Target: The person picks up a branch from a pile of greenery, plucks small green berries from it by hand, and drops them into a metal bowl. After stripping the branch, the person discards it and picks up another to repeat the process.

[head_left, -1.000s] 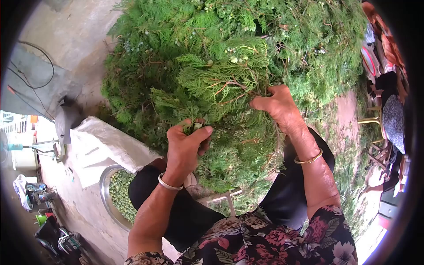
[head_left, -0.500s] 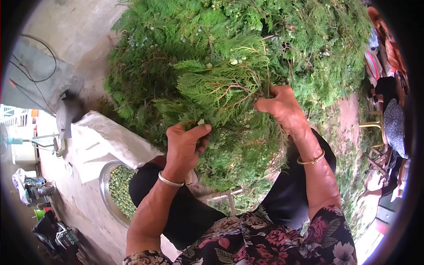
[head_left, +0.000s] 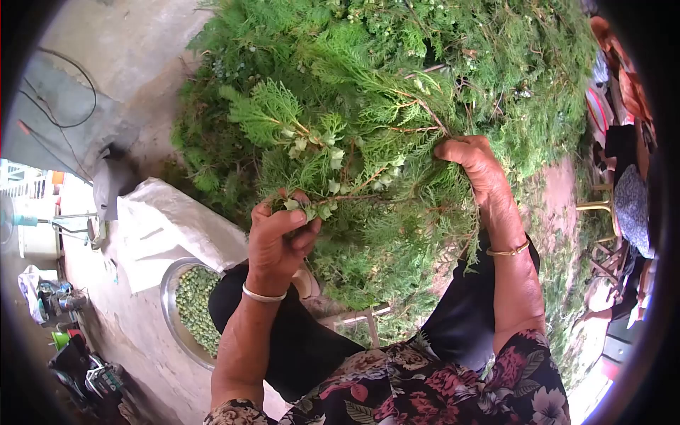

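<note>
My right hand (head_left: 476,164) is closed around the stem of a feathery evergreen branch (head_left: 368,195), arborvitae-like, with reddish twigs fanning out to the left. Pale green seed cones (head_left: 333,152) cluster along its twigs. At the branch's left end, my left hand (head_left: 280,234) pinches a few of these cones between thumb and fingers; some fingertips are hidden behind the sprigs. Behind and beneath both hands spreads a large heap of cut evergreen branches (head_left: 283,57). To the lower left stands a metal basin (head_left: 170,301) holding many picked green cones (head_left: 198,304).
A white sack (head_left: 166,227) lies on the concrete floor (head_left: 127,333) beside the basin. Cables (head_left: 88,85) and a grey object (head_left: 106,184) are farther left. Along the right edge are a gold-coloured chair frame (head_left: 595,205) and piled cloth (head_left: 630,202). Loose sprigs litter the ground.
My left hand has shifted left and slightly down, now pinching cones at the branch's end. My right hand has moved slightly right. The branch is more spread out, with more cones showing.
</note>
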### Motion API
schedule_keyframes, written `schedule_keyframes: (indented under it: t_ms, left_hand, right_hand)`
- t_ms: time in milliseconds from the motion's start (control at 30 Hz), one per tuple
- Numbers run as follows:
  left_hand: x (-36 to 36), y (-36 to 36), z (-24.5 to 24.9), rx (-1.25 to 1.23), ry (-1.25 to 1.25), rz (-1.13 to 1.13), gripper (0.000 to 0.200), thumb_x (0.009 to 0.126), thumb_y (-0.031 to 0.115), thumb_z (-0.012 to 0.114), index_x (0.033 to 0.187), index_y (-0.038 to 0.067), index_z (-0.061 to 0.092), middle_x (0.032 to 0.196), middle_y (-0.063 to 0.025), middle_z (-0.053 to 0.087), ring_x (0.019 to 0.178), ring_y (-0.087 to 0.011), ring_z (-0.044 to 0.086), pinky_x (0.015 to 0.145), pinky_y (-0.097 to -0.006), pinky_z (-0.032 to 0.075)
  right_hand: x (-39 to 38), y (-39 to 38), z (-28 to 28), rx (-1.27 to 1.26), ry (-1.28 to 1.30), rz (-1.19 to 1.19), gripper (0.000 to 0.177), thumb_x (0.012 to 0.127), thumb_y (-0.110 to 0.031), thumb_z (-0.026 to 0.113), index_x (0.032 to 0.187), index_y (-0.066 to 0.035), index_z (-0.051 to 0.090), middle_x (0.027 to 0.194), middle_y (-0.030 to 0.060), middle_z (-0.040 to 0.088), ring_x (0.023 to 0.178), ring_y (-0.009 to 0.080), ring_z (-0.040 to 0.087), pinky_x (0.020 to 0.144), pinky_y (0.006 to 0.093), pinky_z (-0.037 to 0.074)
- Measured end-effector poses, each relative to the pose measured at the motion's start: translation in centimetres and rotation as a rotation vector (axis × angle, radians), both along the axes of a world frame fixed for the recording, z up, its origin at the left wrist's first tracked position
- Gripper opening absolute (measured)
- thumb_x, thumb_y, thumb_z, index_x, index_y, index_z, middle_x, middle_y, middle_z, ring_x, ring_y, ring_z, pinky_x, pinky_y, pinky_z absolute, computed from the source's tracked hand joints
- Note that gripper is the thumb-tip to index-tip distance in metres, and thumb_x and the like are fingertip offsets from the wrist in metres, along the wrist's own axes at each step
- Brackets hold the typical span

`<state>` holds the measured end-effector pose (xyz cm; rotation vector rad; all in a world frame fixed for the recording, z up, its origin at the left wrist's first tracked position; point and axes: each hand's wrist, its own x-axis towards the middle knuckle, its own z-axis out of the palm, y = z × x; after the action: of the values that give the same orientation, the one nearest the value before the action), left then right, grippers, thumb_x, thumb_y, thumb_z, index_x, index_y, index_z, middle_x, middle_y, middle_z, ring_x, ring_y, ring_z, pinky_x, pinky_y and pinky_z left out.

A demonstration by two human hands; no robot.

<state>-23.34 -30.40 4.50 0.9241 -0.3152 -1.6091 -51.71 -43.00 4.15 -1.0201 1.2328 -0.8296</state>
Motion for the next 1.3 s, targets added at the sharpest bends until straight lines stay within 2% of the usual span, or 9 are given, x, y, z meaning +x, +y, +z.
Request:
schedule_keyframes:
  t_ms: [433, 700, 900, 967, 1033, 1067, 1167, 1267, 1300]
  left_hand:
    - [1.5, -0.3, -1.1, -0.155, 0.199, -0.139, 0.022, 0.073, 0.009, 0.06, 0.093, 0.0, 0.056, 0.075, -0.0244, 0.057, 0.043, -0.0142, 0.042, 0.038, -0.0221, 0.038]
    - [3.9, 0.2, -1.9, -0.374, 0.171, -0.22, 0.022, 0.082, 0.014, 0.058, 0.098, -0.001, 0.055, 0.071, -0.014, 0.057, 0.04, -0.0092, 0.04, 0.035, -0.0215, 0.035]
    - [9.8, 2.4, -1.5, -0.488, 0.239, 0.004, 0.036, 0.088, 0.013, 0.051, 0.121, -0.001, 0.051, 0.1, -0.0188, 0.053, 0.068, -0.0128, 0.052, 0.05, -0.0196, 0.044]
    - [12.9, 5.1, -0.8, -0.45, 0.103, 0.173, 0.037, 0.092, 0.02, 0.046, 0.124, 0.001, 0.05, 0.104, -0.0184, 0.051, 0.072, -0.0159, 0.047, 0.055, -0.0245, 0.043]
    - [15.9, 8.4, -0.1, -0.261, -0.048, 0.358, 0.028, 0.094, 0.025, 0.051, 0.11, 0.002, 0.053, 0.095, -0.0176, 0.058, 0.07, -0.0189, 0.057, 0.054, -0.0258, 0.047]
    - [15.9, 9.9, 0.3, -0.006, -0.467, 0.596, 0.024, 0.093, 0.024, 0.053, 0.103, 0.002, 0.055, 0.088, -0.0158, 0.061, 0.069, -0.0195, 0.058, 0.054, -0.0257, 0.048]
    - [17.0, 15.0, 0.3, 0.199, -0.888, 0.384, 0.024, 0.086, 0.014, 0.061, 0.104, -0.002, 0.062, 0.089, -0.0137, 0.065, 0.077, -0.0222, 0.062, 0.069, -0.0324, 0.052]
    - [18.7, 18.7, -2.0, 0.353, -2.053, -0.197, 0.04, 0.071, 0.006, 0.068, 0.109, -0.004, 0.06, 0.095, -0.0196, 0.065, 0.084, -0.0376, 0.061, 0.084, -0.0391, 0.049]
    - [19.2, 19.2, -2.7, 0.356, -2.052, -0.189, 0.04, 0.071, 0.006, 0.068, 0.109, -0.004, 0.06, 0.095, -0.0196, 0.065, 0.084, -0.0376, 0.061, 0.084, -0.0391, 0.049]
  right_hand:
    - [0.8, 0.3, 1.1, -0.118, 0.133, -0.064, 0.028, 0.062, -0.015, 0.07, 0.078, 0.008, 0.063, 0.071, 0.0055, 0.059, 0.068, 0.015, 0.051, 0.069, 0.029, 0.042]
    - [0.3, 0.1, 0.9, -0.147, 0.037, -0.096, 0.03, 0.063, -0.015, 0.07, 0.079, 0.009, 0.064, 0.071, 0.004, 0.059, 0.068, 0.0139, 0.051, 0.068, 0.0279, 0.042]
    - [0.1, 0.5, 1.8, -0.22, 0.038, -0.049, 0.025, 0.063, -0.012, 0.07, 0.078, 0.007, 0.064, 0.071, 0.0035, 0.061, 0.066, 0.011, 0.052, 0.067, 0.0266, 0.042]
    - [-0.5, 0.1, 1.1, -0.217, 0.074, -0.041, 0.024, 0.064, -0.011, 0.07, 0.078, 0.007, 0.064, 0.072, 0.0038, 0.062, 0.065, 0.0112, 0.052, 0.067, 0.0273, 0.043]
    - [-0.7, -0.2, 0.6, -0.205, 0.138, -0.045, 0.024, 0.064, -0.011, 0.07, 0.078, 0.008, 0.064, 0.073, 0.0045, 0.062, 0.068, 0.012, 0.054, 0.069, 0.0271, 0.043]
    - [-0.7, -0.3, 0.4, -0.21, 0.132, -0.045, 0.024, 0.064, -0.011, 0.07, 0.078, 0.008, 0.064, 0.073, 0.0045, 0.062, 0.068, 0.012, 0.054, 0.069, 0.0271, 0.043]
    - [-0.4, -0.2, 0.5, -0.224, 0.079, -0.06, 0.024, 0.065, -0.011, 0.069, 0.079, 0.008, 0.064, 0.075, 0.006, 0.064, 0.07, 0.0132, 0.055, 0.071, 0.0267, 0.043]
    - [0.3, 0.3, 1.1, -0.256, -0.008, -0.103, 0.023, 0.062, -0.014, 0.07, 0.072, 0.006, 0.063, 0.064, 0.0001, 0.054, 0.06, 0.0113, 0.044, 0.057, 0.0284, 0.035]
    - [0.1, 0.1, 0.9, -0.229, 0.022, -0.088, 0.024, 0.062, -0.014, 0.069, 0.072, 0.006, 0.063, 0.066, 0.0011, 0.055, 0.062, 0.0122, 0.046, 0.059, 0.0279, 0.037]
